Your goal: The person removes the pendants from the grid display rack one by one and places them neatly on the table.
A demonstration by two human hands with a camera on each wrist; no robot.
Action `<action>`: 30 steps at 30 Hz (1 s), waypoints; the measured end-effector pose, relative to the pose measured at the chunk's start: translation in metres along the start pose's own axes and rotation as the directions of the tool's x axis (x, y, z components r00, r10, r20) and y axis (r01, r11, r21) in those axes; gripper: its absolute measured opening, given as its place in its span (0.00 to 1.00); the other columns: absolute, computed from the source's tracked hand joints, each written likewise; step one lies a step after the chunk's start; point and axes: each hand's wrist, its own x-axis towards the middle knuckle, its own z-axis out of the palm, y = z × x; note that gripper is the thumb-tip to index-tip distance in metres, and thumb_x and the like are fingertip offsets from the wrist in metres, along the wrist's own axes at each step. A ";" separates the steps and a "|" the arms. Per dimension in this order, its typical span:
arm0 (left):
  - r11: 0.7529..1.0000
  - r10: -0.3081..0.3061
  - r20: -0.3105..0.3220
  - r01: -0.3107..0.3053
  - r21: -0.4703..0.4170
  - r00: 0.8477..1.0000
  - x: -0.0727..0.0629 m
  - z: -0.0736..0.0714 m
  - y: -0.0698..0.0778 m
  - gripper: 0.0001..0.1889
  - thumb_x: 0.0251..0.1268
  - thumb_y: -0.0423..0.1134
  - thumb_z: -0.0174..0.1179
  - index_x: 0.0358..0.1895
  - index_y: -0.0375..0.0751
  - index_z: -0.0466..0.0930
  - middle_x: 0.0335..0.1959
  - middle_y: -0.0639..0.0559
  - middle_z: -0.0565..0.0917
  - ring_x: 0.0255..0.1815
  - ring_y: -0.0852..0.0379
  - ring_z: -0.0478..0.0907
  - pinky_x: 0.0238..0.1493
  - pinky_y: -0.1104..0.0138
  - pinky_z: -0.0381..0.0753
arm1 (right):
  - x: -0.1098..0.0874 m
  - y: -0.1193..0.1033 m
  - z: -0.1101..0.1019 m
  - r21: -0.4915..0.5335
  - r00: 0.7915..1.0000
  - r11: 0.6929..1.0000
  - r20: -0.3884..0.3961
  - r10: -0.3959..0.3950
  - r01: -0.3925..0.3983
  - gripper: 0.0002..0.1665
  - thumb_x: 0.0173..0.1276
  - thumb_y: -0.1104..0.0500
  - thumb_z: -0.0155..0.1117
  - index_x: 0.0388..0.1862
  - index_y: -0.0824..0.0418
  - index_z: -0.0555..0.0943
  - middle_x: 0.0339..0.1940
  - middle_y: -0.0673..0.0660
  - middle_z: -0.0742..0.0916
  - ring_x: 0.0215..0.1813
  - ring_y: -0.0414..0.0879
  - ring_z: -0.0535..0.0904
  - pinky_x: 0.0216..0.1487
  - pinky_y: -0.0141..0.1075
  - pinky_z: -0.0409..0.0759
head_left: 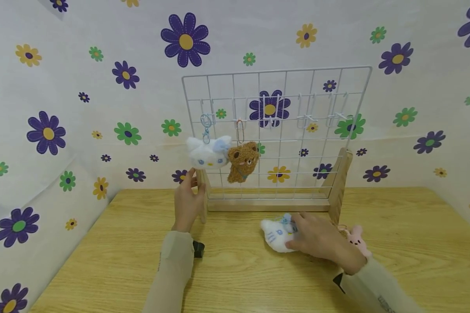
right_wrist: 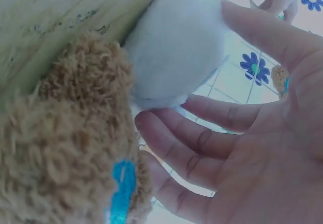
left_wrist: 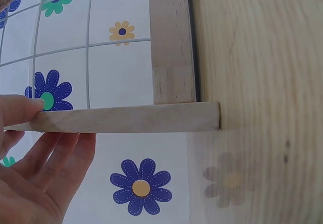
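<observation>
At the rack's left end, my left hand point(head_left: 188, 202) grips the wooden side post point(left_wrist: 136, 119), thumb on one face and fingers on the other. A white plush cat-head keychain point(head_left: 275, 237) with a blue bow lies on the table in front of the rack. My right hand point(head_left: 321, 239) holds this plush between thumb and fingertips. Close beside those fingers is a curly brown plush point(right_wrist: 75, 148) with a blue ribbon, mostly hidden behind the hand in the head view. Right of the hand sits a pink rabbit plush point(head_left: 358, 241), partly covered by the wrist.
A white wire grid point(head_left: 258, 73) stands in a wooden base point(head_left: 266, 205). From its left side hang another white cat-head plush point(head_left: 209, 156) and a brown bear plush point(head_left: 243, 163). More white hooks point(head_left: 307, 118) stick out farther right. Flower-printed cloth point(head_left: 141, 39) surrounds the wooden table point(head_left: 235, 278).
</observation>
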 end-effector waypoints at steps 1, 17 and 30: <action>1.000 -0.002 -0.001 0.002 0.002 1.000 0.000 0.000 0.000 0.26 0.65 0.23 0.64 0.66 0.26 0.72 0.48 0.29 0.85 0.45 0.36 0.85 0.50 0.43 0.83 | -0.001 0.000 0.000 -0.007 1.000 1.000 0.002 -0.006 0.006 0.37 0.60 0.46 0.78 0.56 0.72 0.78 0.47 0.64 0.84 0.47 0.57 0.82 0.45 0.52 0.83; 1.000 -0.009 0.005 0.009 -0.002 1.000 0.000 -0.002 0.003 0.25 0.66 0.23 0.62 0.66 0.25 0.71 0.46 0.29 0.85 0.45 0.36 0.85 0.51 0.42 0.81 | 0.009 0.010 0.000 0.513 1.000 0.858 0.009 0.017 -0.019 0.45 0.56 0.62 0.79 0.67 0.80 0.69 0.65 0.79 0.74 0.59 0.72 0.75 0.55 0.59 0.80; 1.000 -0.017 0.006 0.017 0.010 1.000 -0.001 -0.001 0.003 0.25 0.66 0.24 0.63 0.66 0.25 0.71 0.46 0.30 0.86 0.45 0.36 0.85 0.54 0.43 0.80 | 0.007 0.003 0.012 0.384 0.997 0.923 -0.072 0.010 0.018 0.29 0.47 0.66 0.83 0.49 0.64 0.82 0.61 0.76 0.77 0.58 0.71 0.77 0.54 0.64 0.78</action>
